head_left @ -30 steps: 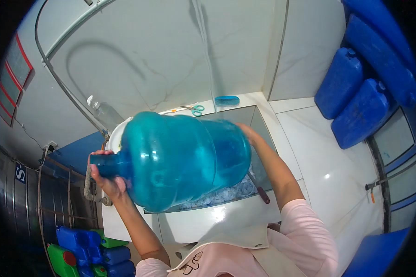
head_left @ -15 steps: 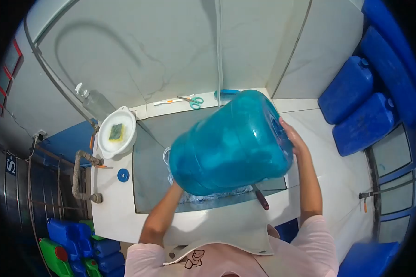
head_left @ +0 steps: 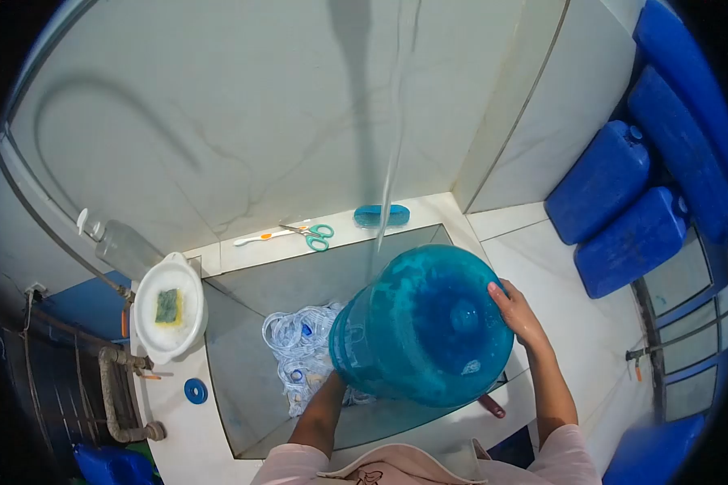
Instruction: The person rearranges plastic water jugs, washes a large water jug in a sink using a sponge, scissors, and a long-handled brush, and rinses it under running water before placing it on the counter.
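Note:
A large translucent blue water jug (head_left: pixel 416 331) is held tilted over the grey sink (head_left: pixel 247 404), its round base turned up toward me. My right hand (head_left: pixel 518 314) grips the rim of the base on the right side. Low on the jug's left side, my left hand (head_left: pixel 337 390) supports it, with its fingers hidden behind the plastic. A thin stream of water (head_left: pixel 390 174) falls from above just behind the jug. Tangled white cord-like strands (head_left: pixel 299 339) with small blue pieces lie in the sink, partly covered by the jug.
At left, a white basin (head_left: pixel 171 338) holds suds and a sponge (head_left: pixel 168 307), beside a pump bottle (head_left: pixel 125 246) and a blue ring (head_left: pixel 195 391). Scissors (head_left: pixel 319 236) and a blue brush (head_left: pixel 382 216) lie on the back ledge. A dark handle (head_left: pixel 492 406) juts over the front edge. Blue jerrycans (head_left: pixel 603 182) stand right.
The jug has turned so its base faces up toward me. My right hand has shifted onto the base rim with its thumb on top. More white strands show, and my view has tilted upward.

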### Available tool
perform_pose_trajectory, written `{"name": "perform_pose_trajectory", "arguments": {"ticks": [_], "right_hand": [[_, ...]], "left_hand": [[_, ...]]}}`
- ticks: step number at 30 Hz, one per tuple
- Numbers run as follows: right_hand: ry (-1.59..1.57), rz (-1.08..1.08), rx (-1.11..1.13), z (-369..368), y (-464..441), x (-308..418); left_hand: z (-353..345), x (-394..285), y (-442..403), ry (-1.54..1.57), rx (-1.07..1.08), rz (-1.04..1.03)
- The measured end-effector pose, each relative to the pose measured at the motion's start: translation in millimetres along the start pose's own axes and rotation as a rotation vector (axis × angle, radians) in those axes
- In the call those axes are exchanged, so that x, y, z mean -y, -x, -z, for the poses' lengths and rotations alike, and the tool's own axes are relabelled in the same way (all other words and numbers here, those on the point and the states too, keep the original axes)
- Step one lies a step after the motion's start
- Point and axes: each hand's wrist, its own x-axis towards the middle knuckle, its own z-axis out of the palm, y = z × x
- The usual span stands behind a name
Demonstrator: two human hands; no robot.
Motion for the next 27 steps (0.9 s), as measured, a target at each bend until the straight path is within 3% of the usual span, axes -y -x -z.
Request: {"name": "perform_pose_trajectory", "arguments": {"ticks": [8,9,10,11,13,14,18,21,23,26,27], "right_hand": [[0.121,-0.003,-0.007,-28,-8,-37],[0.117,-0.011,-0.003,-33,-11,-46],[0.165,-0.039,0.007,-39,-14,-54],[0.211,-0.069,0.016,-44,-12,-61],[0.239,-0.068,-0.005,-61,2,-57],[0.272,-0.054,-0.027,-70,9,-55],[0.329,0.07,-0.027,-102,20,-58],[0.401,0.143,0.033,-115,20,-53],[0.418,0.2,0.089,-120,18,-49],[0.45,0.337,0.138,-128,13,-43],[0.464,0.402,0.124,-133,13,-42]], "left_hand": [[27,11,22,0.294,0.191,-0.188],[33,10,27,0.349,0.168,-0.139],[46,9,28,0.51,0.077,0.069],[56,10,29,0.504,0.068,0.078],[64,3,33,0.201,-0.151,0.152],[102,27,11,0.126,-0.082,0.199],[120,16,31,-0.127,-0.067,0.254],[54,-79,133,-0.323,-0.146,0.242],[69,-91,156,-0.219,-0.263,0.045],[63,-131,241,0.109,-0.527,-0.67],[78,-136,260,0.209,-0.703,-0.892]]}}
